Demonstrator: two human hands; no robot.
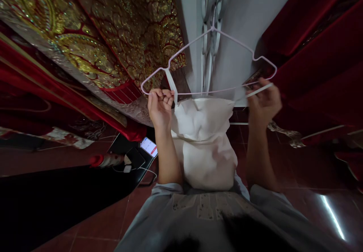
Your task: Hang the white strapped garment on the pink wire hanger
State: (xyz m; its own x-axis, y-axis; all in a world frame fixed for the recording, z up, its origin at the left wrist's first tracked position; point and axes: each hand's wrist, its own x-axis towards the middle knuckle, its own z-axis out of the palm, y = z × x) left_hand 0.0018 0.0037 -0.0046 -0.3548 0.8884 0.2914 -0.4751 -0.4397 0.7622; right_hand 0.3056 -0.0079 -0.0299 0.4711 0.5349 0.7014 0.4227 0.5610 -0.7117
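Observation:
A thin pale-pink clothes hanger (212, 29) hangs in front of me by its hook, against white scrollwork metal. A white strappy garment (204, 119) lies below its bottom bar and down in front of my body. Its left strap (170, 81) is looped over the hanger's left notch. My left hand (161, 106) is closed, fingers curled on the left end of the bottom bar beside that strap. Slightly blurred, my right hand (266, 98) is closed on the right strap (259, 90), held out near the hanger's right end, off the notch.
Gold-sequinned red garments (113, 28) hang at the left, dark red ones (314, 63) at the right. A low black table (120, 142) carries a lit phone (149, 147), a black item (135, 157) and a white charger (127, 168). The floor (96, 221) is red tile.

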